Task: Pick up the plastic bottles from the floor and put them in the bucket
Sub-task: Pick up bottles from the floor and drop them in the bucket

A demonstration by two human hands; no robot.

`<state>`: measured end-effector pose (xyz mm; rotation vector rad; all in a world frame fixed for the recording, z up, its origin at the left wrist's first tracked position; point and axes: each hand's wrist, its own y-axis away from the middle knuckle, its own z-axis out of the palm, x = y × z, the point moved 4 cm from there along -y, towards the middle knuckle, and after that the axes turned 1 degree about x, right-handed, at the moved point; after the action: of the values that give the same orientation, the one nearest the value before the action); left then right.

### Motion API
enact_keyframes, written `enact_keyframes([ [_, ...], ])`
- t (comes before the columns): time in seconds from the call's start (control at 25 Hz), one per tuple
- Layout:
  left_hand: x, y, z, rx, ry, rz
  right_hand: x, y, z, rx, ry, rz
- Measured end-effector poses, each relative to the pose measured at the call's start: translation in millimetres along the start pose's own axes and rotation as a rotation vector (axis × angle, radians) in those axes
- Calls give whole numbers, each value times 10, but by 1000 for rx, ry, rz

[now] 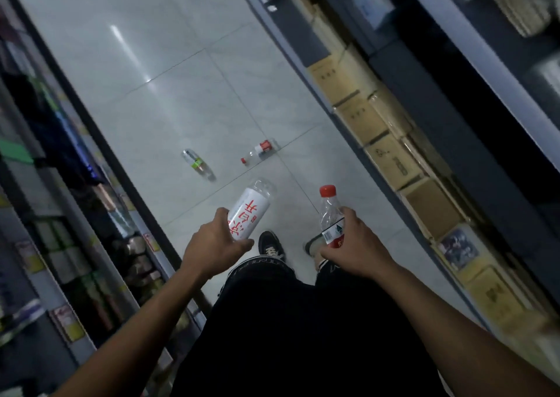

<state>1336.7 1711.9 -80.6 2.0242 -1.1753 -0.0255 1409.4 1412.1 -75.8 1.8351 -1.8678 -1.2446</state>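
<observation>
My left hand [213,242] grips a white-labelled bottle [250,211] with red characters, its base pointing away from me. My right hand [356,245] holds a clear bottle with a red cap [330,211], upright. Two more bottles lie on the grey tiled floor ahead: a clear one with a green label [197,164] to the left and a clear one with a red label and red cap [260,151] to the right. No bucket is in view.
I stand in a narrow shop aisle. Stocked shelves [69,214] run along the left and shelves with cardboard boxes [391,154] along the right. My black trousers and dark shoes [271,245] show below my hands. The tiled floor [169,63] stretches ahead.
</observation>
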Motion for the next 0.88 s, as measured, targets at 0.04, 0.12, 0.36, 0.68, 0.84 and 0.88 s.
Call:
enact_keyframes([
  [0.04, 114, 21, 30, -21, -40, 46, 142, 126, 7, 42, -45, 28],
  [0.12, 405, 62, 117, -74, -148, 151, 464, 407, 30, 123, -156, 91],
  [0.36, 1628, 326, 611, -137, -459, 517, 1650, 1403, 231, 273, -423, 289],
  [0.68, 3114, 1154, 2021, -267, -731, 972, 3029, 3003, 948, 639, -830, 609],
  [0.84, 3645, 1675, 2667, -446, -885, 1165, 3173, 3600, 1417, 794, -1015, 825],
  [0.88, 3777, 1792, 2803, -493, -910, 1227, 3157, 3687, 1513, 816, -1064, 871],
])
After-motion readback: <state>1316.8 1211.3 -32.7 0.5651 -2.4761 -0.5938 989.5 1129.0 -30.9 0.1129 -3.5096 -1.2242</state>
